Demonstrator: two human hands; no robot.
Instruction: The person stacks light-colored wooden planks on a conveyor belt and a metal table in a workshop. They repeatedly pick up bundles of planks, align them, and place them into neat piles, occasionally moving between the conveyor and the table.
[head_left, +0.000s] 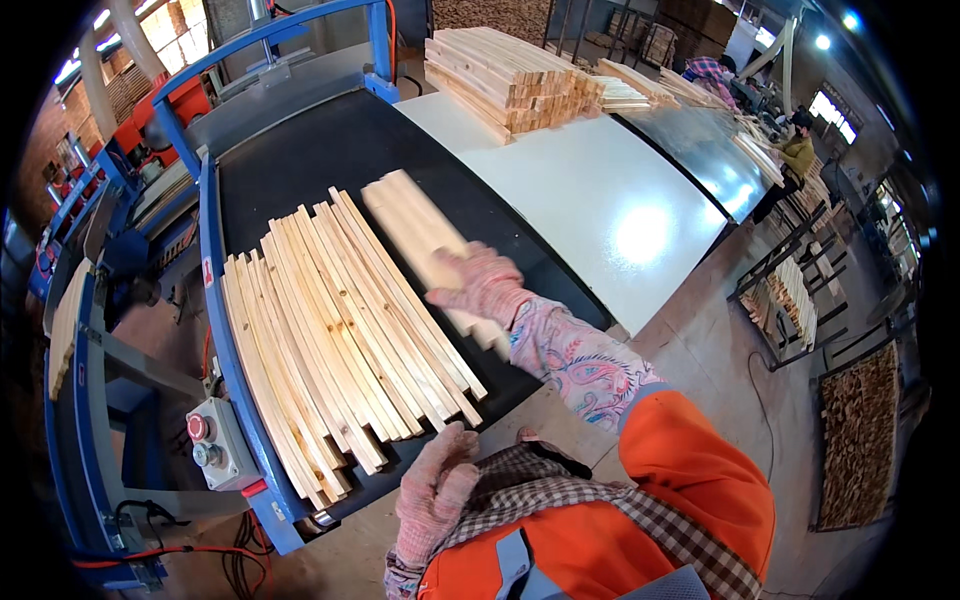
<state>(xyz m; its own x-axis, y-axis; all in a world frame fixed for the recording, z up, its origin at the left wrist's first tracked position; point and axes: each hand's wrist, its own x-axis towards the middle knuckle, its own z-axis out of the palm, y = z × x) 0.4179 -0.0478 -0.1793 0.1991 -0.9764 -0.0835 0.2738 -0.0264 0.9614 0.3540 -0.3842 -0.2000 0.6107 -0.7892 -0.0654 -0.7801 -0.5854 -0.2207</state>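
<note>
My right hand (484,282), in a pink knitted glove, grips a small bundle of pale wooden strips (412,215) from above. The bundle is motion-blurred, and the undersides of the fingers are hidden. To its left, a wide row of wooden strips (330,320) lies side by side on the black conveyor belt (300,140), their near ends uneven. My left hand (437,490), gloved alike, is close to my body by the near ends of the row. Its fingers are loosely extended, and nothing shows in it.
A blue frame (215,290) borders the belt, with a grey control box (220,447) bearing a red button at near left. On the right, a whitish table (600,205) carries a large stack of wooden strips (515,80). Two people (797,150) work farther back.
</note>
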